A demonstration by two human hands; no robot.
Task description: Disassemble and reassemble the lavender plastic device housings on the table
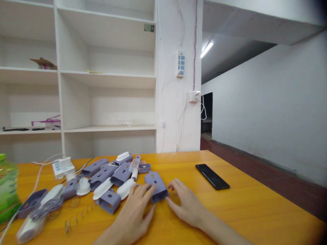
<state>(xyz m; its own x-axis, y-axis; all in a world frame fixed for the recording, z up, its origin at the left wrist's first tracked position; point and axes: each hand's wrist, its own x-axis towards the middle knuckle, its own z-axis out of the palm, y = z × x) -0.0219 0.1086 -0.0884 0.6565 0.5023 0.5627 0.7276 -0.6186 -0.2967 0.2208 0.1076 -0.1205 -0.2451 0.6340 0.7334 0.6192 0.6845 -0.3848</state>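
Observation:
A purple hollow plastic casing [156, 183] with cut-outs in its top lies on the orange table, its open end toward me. My left hand [138, 207] grips its left side, with fingertips over the edge and the thumb near the front corner. At the right side, my right hand [185, 202] holds the same casing lightly between bent fingers and thumb. Just left of my left hand are a white oval cap [126, 189] and a short purple casing [109, 201]. More purple casings [103, 176] and white caps [103, 188] lie in a loose group behind.
A black phone [212, 177] lies at the right. Metal springs [79, 215], a bagged white part [32, 226] and a green bottle [9, 190] occupy the left side. A white power strip [63, 167] with cables stands behind them. White shelving [109, 129] rises beyond the table.

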